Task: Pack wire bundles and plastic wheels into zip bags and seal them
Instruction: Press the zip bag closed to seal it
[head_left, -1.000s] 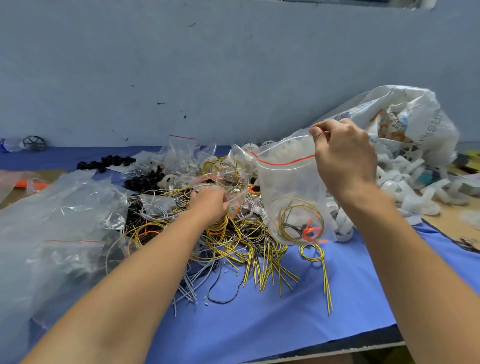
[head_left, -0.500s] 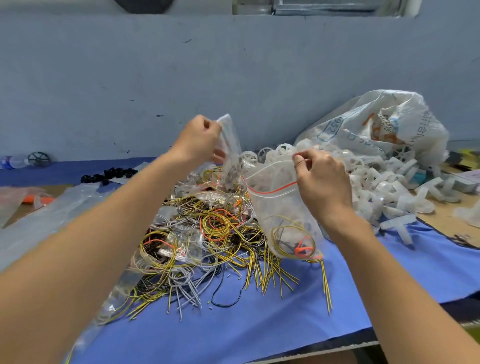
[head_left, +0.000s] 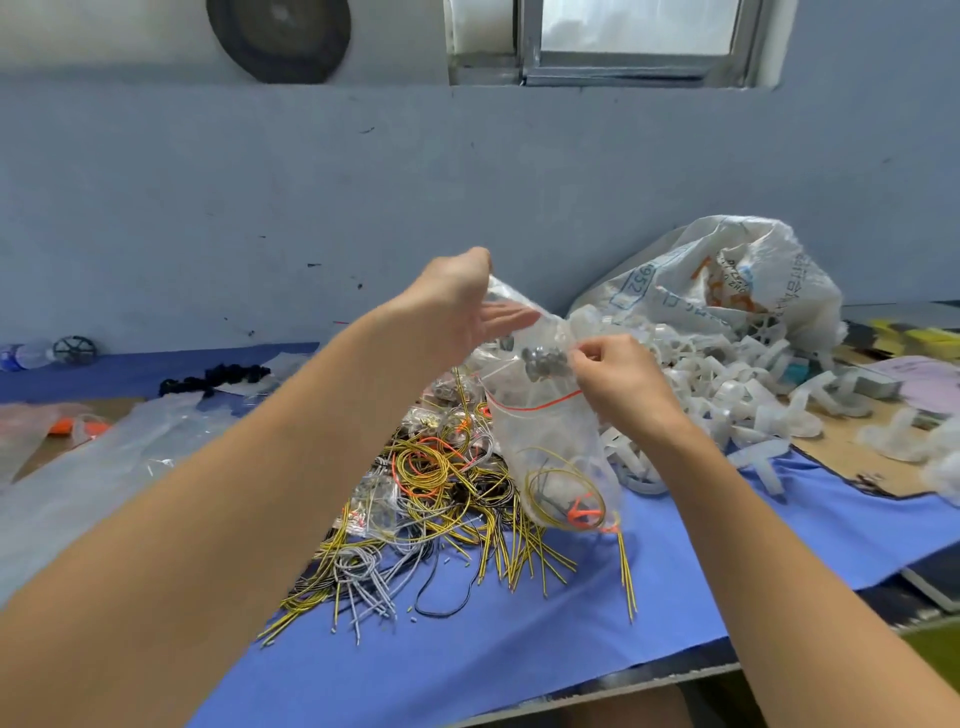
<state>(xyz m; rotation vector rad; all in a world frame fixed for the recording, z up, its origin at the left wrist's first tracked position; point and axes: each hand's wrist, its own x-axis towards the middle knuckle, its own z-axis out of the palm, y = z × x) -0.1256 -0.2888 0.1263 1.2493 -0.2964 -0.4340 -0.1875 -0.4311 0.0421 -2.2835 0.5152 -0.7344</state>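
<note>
Partly hidden packet held over an open zip bag

Both hands are raised together above the table, close but not touching. The left hand (head_left: 452, 306) pinches the top of a small clear packet (head_left: 540, 332) between thumb and forefinger, its other fingers stretched out behind the film, so that how much of the packet they carry cannot be told. A clump of grey round pieces (head_left: 545, 362) sits low in the packet, blurred; what they are is unclear. The right hand (head_left: 621, 382) pinches the rim of the zip bag (head_left: 545, 436) just above its red seal line, with the fingertips curled out of sight behind the plastic. The bag hangs in the air over the wire pile (head_left: 441, 483), mouth open, and a yellow wire coil (head_left: 563, 496) with an orange piece lies at its bottom. Whether the packet's mouth is inside the bag or only against it is hard to say through the creased film.

White plastic wheels (head_left: 727, 384) are heaped to the right, spilling from a woven sack (head_left: 737, 275). Its blue print reads "952"; the rest, blue and orange, is too crumpled to read. The blue cloth (head_left: 519, 649) runs off the frame at the near edge. At the far left a bottle (head_left: 28, 355) is cut off by the frame, beside a dark spoked wheel (head_left: 75, 349). Clear plastic sheets (head_left: 114, 452) blur together on the left.
</note>
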